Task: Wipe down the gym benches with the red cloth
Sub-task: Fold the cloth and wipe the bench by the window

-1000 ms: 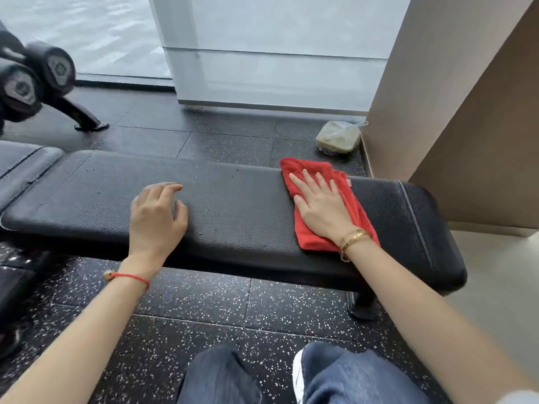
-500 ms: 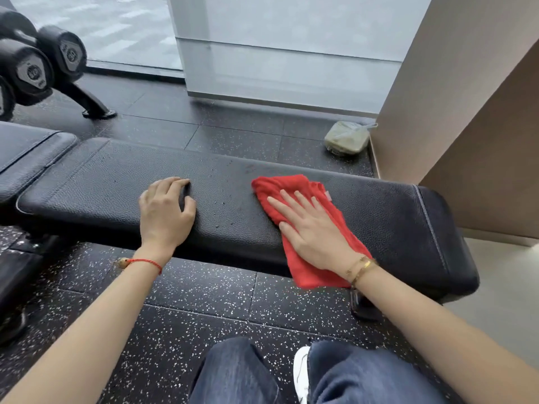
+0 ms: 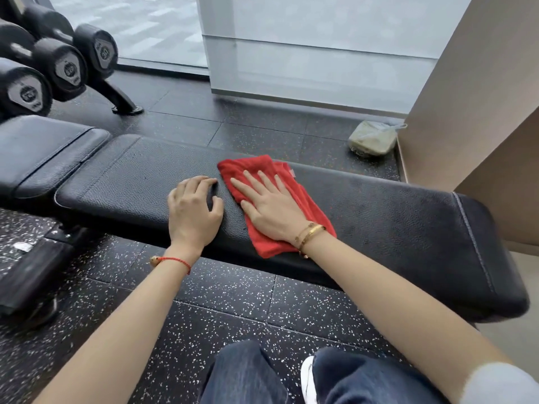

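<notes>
At about ten o'clock in the view stands a rack of black dumbbells (image 3: 43, 65), its angled foot planted on the speckled rubber floor (image 3: 221, 322). Below the rack, at nine o'clock, lies a second black padded bench (image 3: 43, 153), its end just beside the end of the main bench (image 3: 393, 217), which runs across the middle from nine o'clock toward four o'clock. Under the second bench's near side sits a dark shape, blurred; it may be part of the frame.

Near the centre, the left hand (image 3: 194, 214) rests palm down on the main bench's pad, fingers bent with their tips on the leather and nothing in its grasp; a red cord bracelet (image 3: 175, 261) circles the wrist. Just beside it, toward three o'clock, the red cloth (image 3: 262, 167) lies spread on the pad, one corner hanging over the near edge. The right hand (image 3: 271, 211) presses flat on the cloth, fingers straight and fanned apart, pointing toward eleven o'clock. Gold bangles (image 3: 310, 233) sit on that wrist. The two hands are close but not touching.

At two o'clock, a plastic bag (image 3: 372, 138) with something greenish inside lies on the floor against a beige wall (image 3: 466, 97). At six o'clock, knees in blue jeans (image 3: 364, 377) show.
</notes>
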Action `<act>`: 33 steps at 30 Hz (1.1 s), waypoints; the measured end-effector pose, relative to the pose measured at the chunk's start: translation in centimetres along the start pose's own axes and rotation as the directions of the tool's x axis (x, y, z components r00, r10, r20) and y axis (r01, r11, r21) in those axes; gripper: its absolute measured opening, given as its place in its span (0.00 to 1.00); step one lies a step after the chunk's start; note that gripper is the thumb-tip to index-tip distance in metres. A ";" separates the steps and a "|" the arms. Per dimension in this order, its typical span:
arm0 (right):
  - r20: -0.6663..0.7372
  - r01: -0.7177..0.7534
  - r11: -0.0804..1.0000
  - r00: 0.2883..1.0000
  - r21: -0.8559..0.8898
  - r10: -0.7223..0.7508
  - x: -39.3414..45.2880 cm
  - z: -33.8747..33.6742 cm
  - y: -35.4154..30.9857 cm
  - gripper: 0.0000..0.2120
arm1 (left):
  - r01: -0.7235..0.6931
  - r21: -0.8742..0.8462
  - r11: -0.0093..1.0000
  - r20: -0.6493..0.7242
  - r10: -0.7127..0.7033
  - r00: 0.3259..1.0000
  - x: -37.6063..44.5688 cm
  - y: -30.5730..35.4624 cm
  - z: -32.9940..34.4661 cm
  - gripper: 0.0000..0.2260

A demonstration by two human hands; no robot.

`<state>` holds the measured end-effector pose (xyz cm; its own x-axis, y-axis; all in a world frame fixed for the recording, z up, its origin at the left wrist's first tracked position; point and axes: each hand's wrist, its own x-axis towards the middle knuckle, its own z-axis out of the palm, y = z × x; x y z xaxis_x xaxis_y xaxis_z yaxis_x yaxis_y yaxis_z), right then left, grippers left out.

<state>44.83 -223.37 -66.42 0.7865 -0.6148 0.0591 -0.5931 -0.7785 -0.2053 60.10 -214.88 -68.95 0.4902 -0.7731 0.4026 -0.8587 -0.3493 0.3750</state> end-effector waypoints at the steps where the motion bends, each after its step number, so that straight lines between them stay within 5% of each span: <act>1: -0.012 0.038 0.999 0.999 -0.001 -0.038 -1.4 0.1 -0.1 0.25 | -0.004 0.000 1.000 -0.002 0.004 1.000 0.0 0.0 0.0 0.18; 4: -0.030 0.078 0.997 0.997 0.010 -0.078 -5.1 0.1 1.5 0.25 | -0.007 -0.007 1.000 -0.014 0.007 1.000 0.0 -0.2 0.1 0.18; 11: 0.020 -0.081 0.996 0.997 0.043 0.080 -2.9 -1.2 4.5 0.24 | -0.002 -0.013 1.000 -0.009 0.002 1.000 -0.2 -0.2 0.1 0.18; 18: 0.032 0.215 0.976 0.976 -0.026 -0.214 -6.7 -0.3 1.6 0.24 | 0.002 -0.001 1.000 0.005 -0.002 1.000 -0.2 -0.3 0.2 0.18; 24: 0.039 0.297 0.951 0.955 -0.082 -0.295 -9.9 -0.7 3.8 0.23 | -0.007 -0.007 1.000 -0.005 0.007 1.000 -0.2 -0.3 0.3 0.21; 33: 0.033 -0.093 0.995 0.995 0.042 0.092 0.0 -1.2 4.9 0.24 | 0.005 -0.012 1.000 -0.015 -0.005 1.000 -0.1 -0.2 0.5 0.17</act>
<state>41.71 -227.30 -66.28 0.7339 -0.6792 0.0074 -0.6561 -0.7117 -0.2512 60.16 -214.95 -69.48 0.4968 -0.7632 0.4132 -0.8544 -0.3466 0.3871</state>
